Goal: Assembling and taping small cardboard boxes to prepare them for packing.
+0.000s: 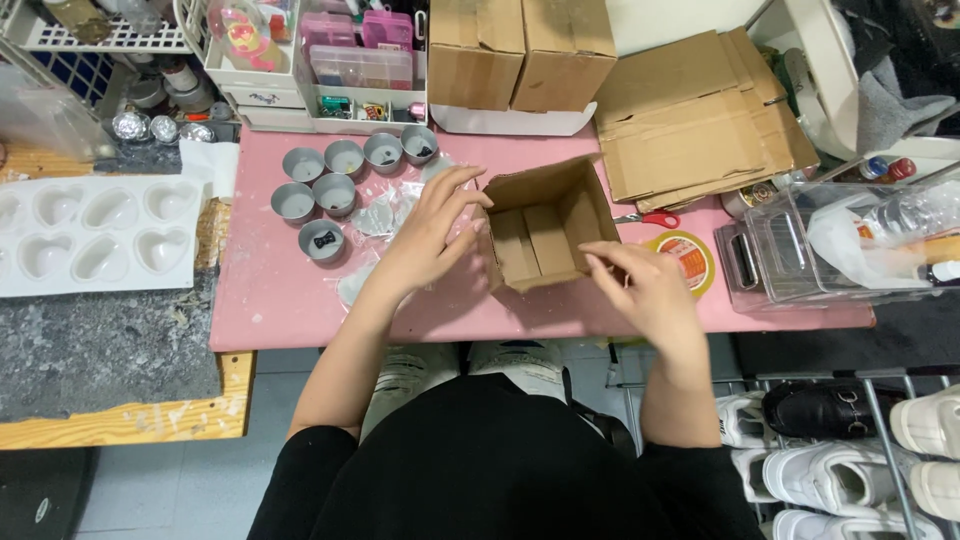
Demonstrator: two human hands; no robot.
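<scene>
Small cardboard box [541, 236] sits open-topped on pink table [300, 300], between both hands, tilted toward the person. Left hand [430, 235] touches its left rim, fingers spread, gripping nothing. Right hand [645, 285] half-curled, empty, just right of box, equally near.

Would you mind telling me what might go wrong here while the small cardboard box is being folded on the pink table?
The left hand works beside the grey cups; a nudge of the box may tip them. Scissors and the tape roll lie near the right hand and might get knocked.
</scene>
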